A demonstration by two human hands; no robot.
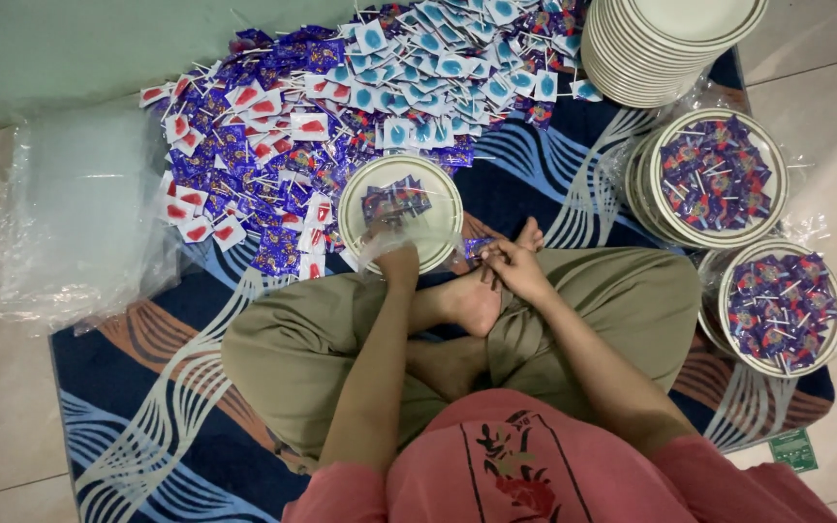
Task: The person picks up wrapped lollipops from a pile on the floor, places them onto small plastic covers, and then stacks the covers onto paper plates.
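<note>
Beyond both hands, plate (401, 210), lollipop heap (341, 107), plate stack (666, 44), filled plates (714, 179).

Three plates holding wrapped lollipops: one (400, 212) in front, two (714, 176) (780, 305) at right; one tall stack of empty plates (666, 44); one heap of loose lollipops (341, 107), uncountable; one pile of clear bags (70, 213)
</note>
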